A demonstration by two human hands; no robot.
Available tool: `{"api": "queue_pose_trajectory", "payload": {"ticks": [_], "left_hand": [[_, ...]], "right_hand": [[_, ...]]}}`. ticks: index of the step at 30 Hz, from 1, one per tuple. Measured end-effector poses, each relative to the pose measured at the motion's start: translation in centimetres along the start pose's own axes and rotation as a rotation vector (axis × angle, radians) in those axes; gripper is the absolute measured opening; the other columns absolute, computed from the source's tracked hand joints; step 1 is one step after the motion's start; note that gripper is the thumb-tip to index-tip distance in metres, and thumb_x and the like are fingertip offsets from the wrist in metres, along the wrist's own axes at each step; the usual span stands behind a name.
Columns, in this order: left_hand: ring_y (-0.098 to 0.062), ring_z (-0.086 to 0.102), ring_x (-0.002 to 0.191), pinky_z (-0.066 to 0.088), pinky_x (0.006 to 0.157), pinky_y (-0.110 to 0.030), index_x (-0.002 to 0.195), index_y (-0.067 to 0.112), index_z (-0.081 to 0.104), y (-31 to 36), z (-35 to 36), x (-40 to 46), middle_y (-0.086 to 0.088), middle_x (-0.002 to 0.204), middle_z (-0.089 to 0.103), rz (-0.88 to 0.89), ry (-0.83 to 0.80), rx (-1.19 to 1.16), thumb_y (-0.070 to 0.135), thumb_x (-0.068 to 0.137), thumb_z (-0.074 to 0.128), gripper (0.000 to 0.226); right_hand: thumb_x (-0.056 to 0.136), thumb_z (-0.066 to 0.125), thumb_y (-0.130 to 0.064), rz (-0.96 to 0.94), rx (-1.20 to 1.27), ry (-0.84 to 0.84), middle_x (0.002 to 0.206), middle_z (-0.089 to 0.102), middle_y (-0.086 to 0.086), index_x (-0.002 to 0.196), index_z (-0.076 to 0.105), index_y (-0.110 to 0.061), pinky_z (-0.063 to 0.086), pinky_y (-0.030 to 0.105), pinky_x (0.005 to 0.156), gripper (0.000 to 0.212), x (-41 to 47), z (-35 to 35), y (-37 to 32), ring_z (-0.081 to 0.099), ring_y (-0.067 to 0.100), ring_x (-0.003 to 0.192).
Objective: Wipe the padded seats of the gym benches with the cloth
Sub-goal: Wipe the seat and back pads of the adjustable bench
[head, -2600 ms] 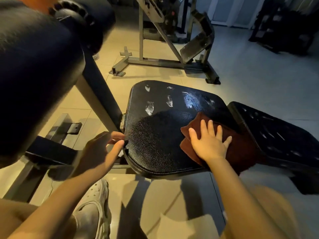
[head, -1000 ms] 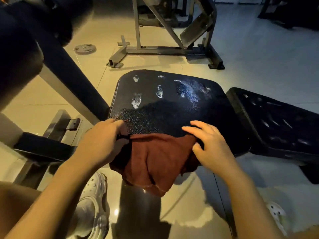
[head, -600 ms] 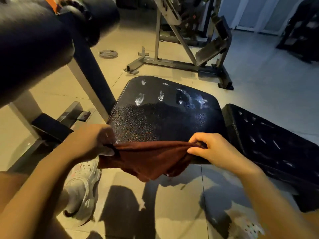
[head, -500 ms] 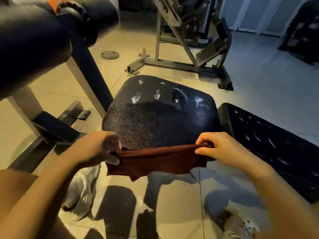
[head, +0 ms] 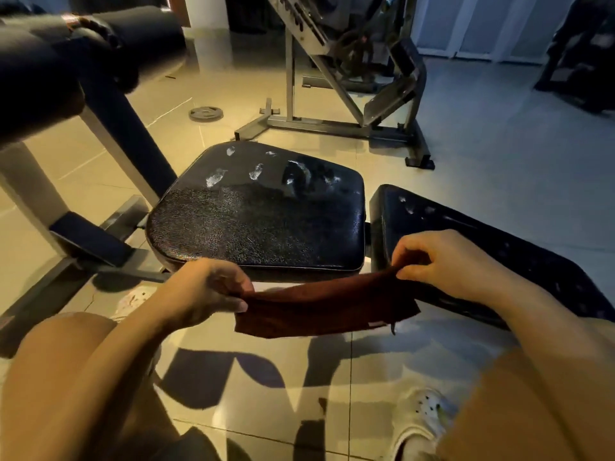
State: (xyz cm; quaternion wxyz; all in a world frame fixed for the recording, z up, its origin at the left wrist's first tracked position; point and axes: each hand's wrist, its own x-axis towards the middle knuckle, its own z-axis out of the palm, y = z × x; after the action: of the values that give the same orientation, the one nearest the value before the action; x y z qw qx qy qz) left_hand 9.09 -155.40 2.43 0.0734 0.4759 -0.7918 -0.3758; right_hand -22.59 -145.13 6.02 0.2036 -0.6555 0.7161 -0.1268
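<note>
The cloth (head: 327, 306) has come off the seat pad (head: 259, 224) – now pinched taut between left hand (head: 203, 292) and right hand (head: 446, 264) – probably refolding, pale smears unwiped.

1. We count two black padded surfaces on the bench: one seat pad (head: 256, 224) and one back pad (head: 482, 251) just beside it.
2. We see one dark red cloth (head: 327, 307).
3. We see two hands, the left hand (head: 203, 291) and the right hand (head: 446, 261), each pinching one end of it.
4. We count one weight plate (head: 205, 113) on the floor.
5. We make out two pale shoes: one (head: 420, 424) plainly, the other (head: 133, 299) partly hidden.
</note>
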Motion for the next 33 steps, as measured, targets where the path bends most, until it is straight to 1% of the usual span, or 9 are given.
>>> {"api": "queue_pose_trajectory", "payload": {"ticks": [5, 7, 10, 14, 19, 23, 25, 29, 33], "left_hand": [[-0.011, 0.068, 0.091, 0.055, 0.081, -0.021, 0.086, 0.023, 0.069, 3.0, 1.5, -1.4, -0.001, 0.098, 0.072, -0.016, 0.013, 0.019, 0.002, 0.075, 0.077, 0.025], [-0.014, 0.068, 0.094, 0.056, 0.085, -0.028, 0.087, 0.027, 0.067, 4.7, 1.7, -1.7, -0.001, 0.100, 0.071, -0.022, -0.008, 0.049, 0.005, 0.075, 0.078, 0.027], [-0.008, 0.066, 0.092, 0.055, 0.082, -0.025, 0.090, 0.030, 0.067, 7.2, 1.7, -1.4, 0.006, 0.098, 0.070, 0.011, -0.030, 0.135, 0.011, 0.078, 0.077, 0.025], [0.001, 0.061, 0.086, 0.049, 0.074, -0.016, 0.105, 0.027, 0.069, 9.9, 1.6, 0.4, 0.015, 0.095, 0.064, 0.120, 0.069, 0.224, 0.017, 0.082, 0.074, 0.026], [-0.005, 0.062, 0.087, 0.053, 0.080, -0.028, 0.106, 0.024, 0.071, 10.6, 2.0, 2.9, 0.009, 0.096, 0.066, 0.160, 0.118, 0.282, 0.017, 0.085, 0.072, 0.023], [-0.001, 0.054, 0.074, 0.041, 0.060, -0.013, 0.095, 0.026, 0.073, 9.5, 1.6, 4.5, 0.015, 0.082, 0.059, 0.179, 0.131, 0.324, 0.015, 0.079, 0.078, 0.020], [-0.002, 0.054, 0.072, 0.038, 0.057, -0.011, 0.089, 0.026, 0.072, 9.4, 0.9, 5.6, 0.013, 0.079, 0.060, 0.191, 0.114, 0.306, 0.015, 0.076, 0.081, 0.020], [-0.007, 0.061, 0.078, 0.046, 0.067, -0.019, 0.088, 0.026, 0.073, 9.9, 0.8, 7.8, 0.009, 0.083, 0.064, 0.237, 0.095, 0.258, 0.017, 0.078, 0.079, 0.015], [0.001, 0.058, 0.074, 0.039, 0.057, -0.010, 0.080, 0.033, 0.070, 10.9, 1.7, 9.0, 0.017, 0.081, 0.063, 0.325, 0.049, 0.239, 0.022, 0.083, 0.074, 0.012]], "right_hand": [[0.082, 0.075, -0.016, -0.022, 0.038, 0.027, 0.087, 0.063, -0.013, 0.084, 0.066, -0.034, 0.048, 0.019, 0.073, 0.020, -2.1, -1.0, 2.4, 0.059, 0.004, 0.083], [0.080, 0.078, -0.015, -0.021, 0.059, 0.050, 0.085, 0.063, -0.010, 0.085, 0.066, -0.033, 0.046, 0.020, 0.067, 0.021, -3.2, -2.1, 3.1, 0.060, 0.007, 0.077], [0.079, 0.078, -0.015, -0.028, 0.113, 0.099, 0.087, 0.064, -0.009, 0.084, 0.066, -0.034, 0.046, 0.018, 0.065, 0.023, -4.5, -3.5, 3.9, 0.061, 0.007, 0.077], [0.084, 0.072, -0.012, -0.027, 0.162, 0.286, 0.091, 0.061, -0.015, 0.085, 0.068, -0.030, 0.044, 0.018, 0.071, 0.019, -4.4, -4.4, 4.4, 0.057, 0.005, 0.083], [0.094, 0.059, -0.012, 0.108, 0.008, 0.464, 0.093, 0.058, -0.008, 0.096, 0.068, -0.024, 0.042, 0.030, 0.081, 0.015, -2.9, -3.9, 5.2, 0.052, 0.012, 0.090], [0.098, 0.054, -0.011, 0.172, 0.008, 0.479, 0.099, 0.064, -0.001, 0.104, 0.068, -0.018, 0.045, 0.033, 0.080, 0.017, -2.3, -3.5, 5.2, 0.056, 0.017, 0.091], [0.097, 0.054, -0.010, 0.195, 0.034, 0.464, 0.097, 0.063, -0.002, 0.105, 0.068, -0.018, 0.044, 0.030, 0.078, 0.017, -2.5, -3.5, 5.1, 0.056, 0.015, 0.089], [0.095, 0.057, -0.008, 0.226, 0.046, 0.443, 0.099, 0.059, -0.008, 0.104, 0.067, -0.024, 0.038, 0.017, 0.073, 0.020, -3.4, -3.6, 5.2, 0.054, 0.009, 0.091], [0.093, 0.061, -0.008, 0.288, 0.085, 0.478, 0.091, 0.059, -0.017, 0.094, 0.063, -0.031, 0.036, 0.008, 0.066, 0.023, -4.5, -3.6, 5.9, 0.054, -0.002, 0.081]]}}
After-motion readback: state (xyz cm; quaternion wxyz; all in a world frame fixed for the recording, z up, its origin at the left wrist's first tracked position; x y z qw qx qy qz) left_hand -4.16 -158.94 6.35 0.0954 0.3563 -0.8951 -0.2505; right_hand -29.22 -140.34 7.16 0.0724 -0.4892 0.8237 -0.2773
